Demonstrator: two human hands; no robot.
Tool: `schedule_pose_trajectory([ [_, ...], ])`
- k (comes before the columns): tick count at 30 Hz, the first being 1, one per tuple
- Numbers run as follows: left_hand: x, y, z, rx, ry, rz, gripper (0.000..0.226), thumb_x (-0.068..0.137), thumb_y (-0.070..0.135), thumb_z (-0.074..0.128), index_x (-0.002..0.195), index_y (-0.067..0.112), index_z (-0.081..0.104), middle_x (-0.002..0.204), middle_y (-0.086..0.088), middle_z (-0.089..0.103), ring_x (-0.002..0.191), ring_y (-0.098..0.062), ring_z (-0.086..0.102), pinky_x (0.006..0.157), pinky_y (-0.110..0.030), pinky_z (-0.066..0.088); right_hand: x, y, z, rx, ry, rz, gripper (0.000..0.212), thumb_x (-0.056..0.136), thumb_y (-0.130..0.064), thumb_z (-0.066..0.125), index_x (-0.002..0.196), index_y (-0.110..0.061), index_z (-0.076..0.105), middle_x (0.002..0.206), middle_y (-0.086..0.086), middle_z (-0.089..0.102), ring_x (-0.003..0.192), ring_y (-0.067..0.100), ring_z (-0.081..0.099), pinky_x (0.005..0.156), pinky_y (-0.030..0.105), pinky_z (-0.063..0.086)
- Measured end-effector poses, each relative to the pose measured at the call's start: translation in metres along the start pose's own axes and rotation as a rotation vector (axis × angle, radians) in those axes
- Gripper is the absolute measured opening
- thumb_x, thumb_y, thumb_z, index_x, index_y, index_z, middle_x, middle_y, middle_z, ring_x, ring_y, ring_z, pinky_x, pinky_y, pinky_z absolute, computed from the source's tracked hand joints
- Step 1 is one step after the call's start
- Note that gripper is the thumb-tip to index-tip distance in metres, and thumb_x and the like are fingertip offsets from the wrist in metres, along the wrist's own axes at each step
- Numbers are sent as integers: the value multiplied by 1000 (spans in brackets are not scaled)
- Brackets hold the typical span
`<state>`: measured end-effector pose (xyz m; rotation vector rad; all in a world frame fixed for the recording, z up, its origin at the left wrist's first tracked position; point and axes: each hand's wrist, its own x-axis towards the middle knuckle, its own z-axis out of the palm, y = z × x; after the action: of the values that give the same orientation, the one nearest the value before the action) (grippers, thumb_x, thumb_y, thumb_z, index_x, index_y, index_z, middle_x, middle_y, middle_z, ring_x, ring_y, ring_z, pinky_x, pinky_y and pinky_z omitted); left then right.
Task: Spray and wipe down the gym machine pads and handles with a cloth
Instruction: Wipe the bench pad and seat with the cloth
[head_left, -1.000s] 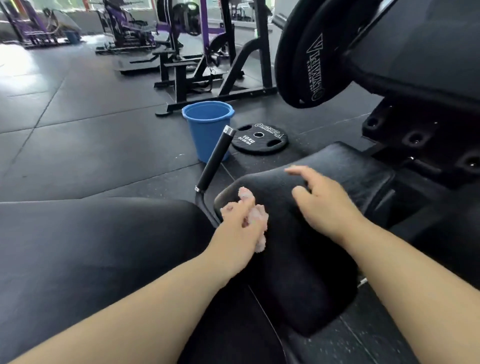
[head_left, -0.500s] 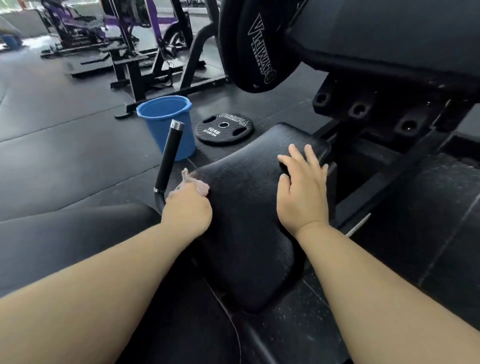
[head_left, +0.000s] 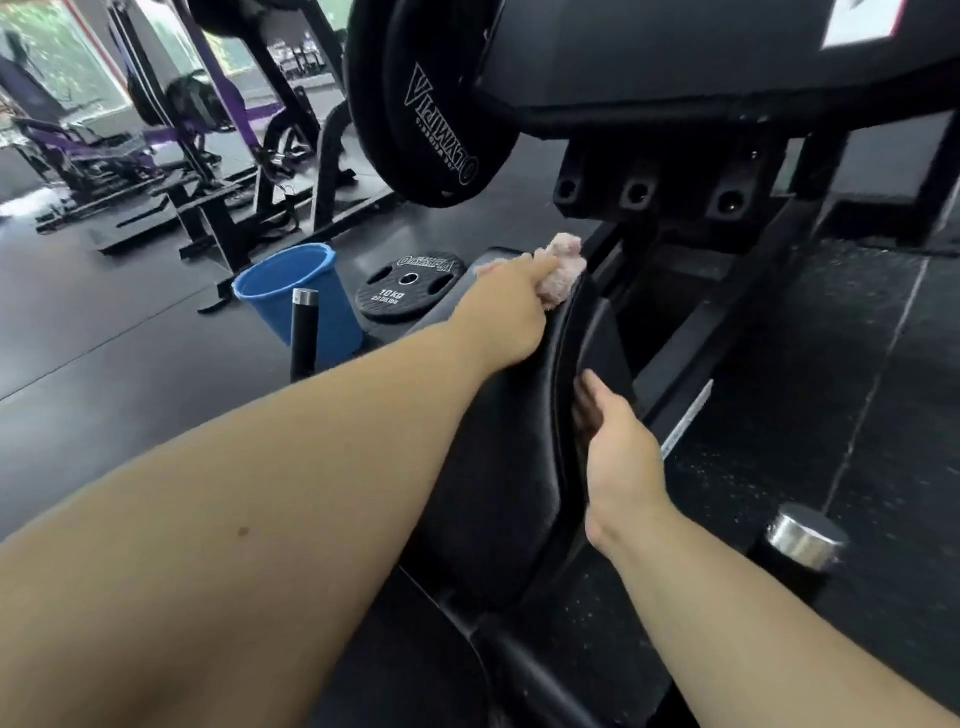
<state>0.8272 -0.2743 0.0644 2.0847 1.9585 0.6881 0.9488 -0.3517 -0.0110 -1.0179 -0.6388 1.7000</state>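
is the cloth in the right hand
No, the left hand holds the cloth at the far end of the pad, while the right hand grips the pad's side edge.

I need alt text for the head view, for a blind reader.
The left hand holds a pink cloth at the far end of a black machine pad; the right hand grips its right edge. A blue bucket and weight plate sit on the floor beyond.

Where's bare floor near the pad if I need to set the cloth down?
Two patches: the black mat left of the blue bucket, and the speckled floor right of the pad, beyond the right handle. Crowded: bucket, left handle and weight plate cluster by the pad's left side.
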Motion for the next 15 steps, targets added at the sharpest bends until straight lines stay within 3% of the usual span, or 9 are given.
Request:
schedule_pose_trajectory([
  [1,-3,5,0,37,-16,24,54,92,5,34,142,17,50,139,-8,54,129,-30,47,109,-33,34,-3,1,-1,21,-5,22,37,103,-37,42,134,-27,61,131,-15,62,120,5,55,100,26,39],
  [3,-38,3,13,84,-75,80,58,94,-1,36,146,21,47,153,-3,43,141,-24,35,114,-12,18,-4,1,-4,61,8,55,37,104,-34,37,129,-25,62,129,-12,62,117,5,55,96,22,38],
  [5,-84,-6,20,81,-63,222,59,92,-8,40,145,18,47,157,-1,36,145,-18,28,104,4,1,-8,-1,-7,72,27,62,34,105,-33,36,117,-24,67,122,-6,65,112,7,59,89,20,42],
  [7,-121,-18,26,88,-91,206,58,95,-5,42,147,20,44,159,2,30,148,-15,22,111,-1,1,-14,-4,-6,111,36,71,38,105,-33,37,118,-16,68,122,1,67,111,12,62,87,21,47],
  [10,-161,-27,33,82,-134,154,57,101,6,41,152,30,33,161,13,17,150,-7,12,121,-22,14,-23,-5,-8,93,18,79,45,105,-36,32,136,-14,58,139,0,57,132,15,50,102,25,38],
  [13,-197,-19,27,96,-227,183,60,102,7,39,155,31,24,163,15,13,150,-6,9,117,-16,14,-24,-2,-11,89,-6,122,52,105,-43,29,142,-15,51,148,1,50,137,16,44,111,30,33],
  [15,-219,-3,17,131,-338,221,63,100,3,39,156,26,22,164,9,12,151,-12,9,121,-24,17,-27,1,-17,69,-5,136,54,104,-47,29,142,-16,51,147,0,50,133,14,47,106,29,36],
])
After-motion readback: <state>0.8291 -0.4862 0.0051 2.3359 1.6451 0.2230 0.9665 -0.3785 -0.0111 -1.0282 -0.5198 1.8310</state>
